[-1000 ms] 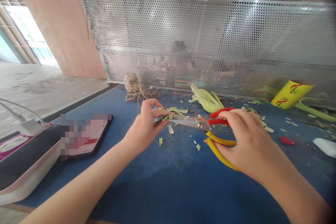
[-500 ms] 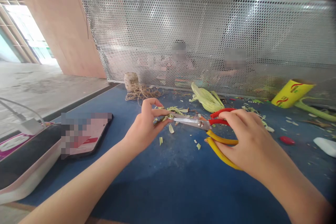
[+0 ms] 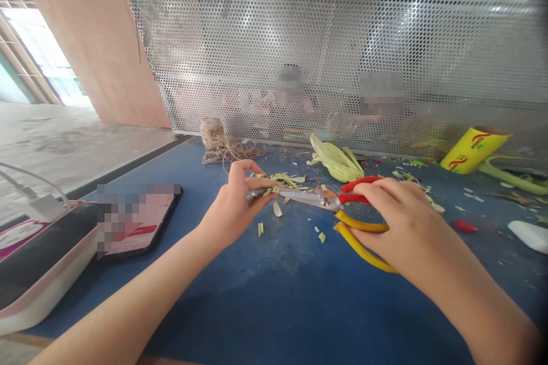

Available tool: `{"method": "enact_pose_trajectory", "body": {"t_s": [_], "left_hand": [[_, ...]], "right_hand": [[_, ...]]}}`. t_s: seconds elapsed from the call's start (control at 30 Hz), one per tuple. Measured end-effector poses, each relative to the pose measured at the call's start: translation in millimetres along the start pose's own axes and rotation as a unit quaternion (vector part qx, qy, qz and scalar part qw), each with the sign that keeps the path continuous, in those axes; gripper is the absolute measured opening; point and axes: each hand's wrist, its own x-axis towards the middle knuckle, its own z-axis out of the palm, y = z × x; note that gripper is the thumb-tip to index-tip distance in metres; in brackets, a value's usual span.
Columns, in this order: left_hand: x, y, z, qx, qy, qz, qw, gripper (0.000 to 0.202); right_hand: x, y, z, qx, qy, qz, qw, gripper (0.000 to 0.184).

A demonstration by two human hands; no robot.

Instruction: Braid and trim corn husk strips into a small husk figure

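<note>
My right hand [image 3: 405,219] grips a pair of scissors [image 3: 327,201] with one red and one yellow handle. The blades point left and reach the fingertips of my left hand [image 3: 233,202]. My left thumb and fingers pinch a small shredded green plant piece [image 3: 269,189], mostly hidden by the fingers and blades. Behind the blades lie shredded green strips [image 3: 291,180]. Small pale green clippings [image 3: 278,209] are scattered on the blue table just below the blades. Beyond the scissors rests a pale green corn husk [image 3: 336,161].
A ball of twine [image 3: 213,132] with loose strands stands at the back. At left are a phone [image 3: 141,228] and a white-edged box [image 3: 47,274]. On the right lie a yellow roll [image 3: 473,150], a green stalk and a red piece [image 3: 466,226]. A perforated metal screen [image 3: 257,57] borders the table's back.
The scissor blades look closer together at my left fingertips. Both hands hold nearly the same positions, and the whole view has shifted slightly.
</note>
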Motion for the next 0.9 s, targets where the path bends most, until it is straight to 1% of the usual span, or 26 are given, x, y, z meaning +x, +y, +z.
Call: {"method": "enact_pose_trajectory", "body": {"t_s": [0.23, 0.37, 0.53, 0.6, 0.67, 0.77, 0.9], "left_hand": [[-0.2, -0.7, -0.1, 0.010, 0.009, 0.003, 1.000, 0.028], [-0.2, -2.1, 0.2, 0.018, 0.008, -0.001, 1.000, 0.027], [0.6, -1.0, 0.5, -0.002, 0.011, -0.018, 1.000, 0.032], [1.1, -0.5, 0.3, -0.002, 0.012, -0.015, 1.000, 0.032], [1.5, -0.3, -0.1, 0.001, 0.013, -0.008, 1.000, 0.030], [1.2, 0.0, -0.9, 0.014, 0.014, -0.002, 1.000, 0.024], [0.1, 1.1, -1.5, 0.022, 0.015, -0.005, 1.000, 0.024]], "right_hand": [[-1.6, 8.5, 6.3, -0.046, 0.030, -0.040, 0.998, 0.033], [-1.8, 7.2, 4.2, -0.056, 0.013, -0.027, 0.998, 0.034], [-2.1, 5.4, 2.5, -0.056, 0.024, -0.048, 0.997, 0.032], [-2.3, 5.1, 3.1, -0.054, 0.022, -0.037, 0.998, 0.029], [-2.2, 5.1, 4.0, -0.048, 0.015, -0.026, 0.998, 0.031], [-1.2, 5.0, 5.2, -0.035, 0.013, -0.033, 0.999, 0.034], [-0.3, 2.7, 5.2, -0.025, 0.013, -0.034, 0.999, 0.033]]}}
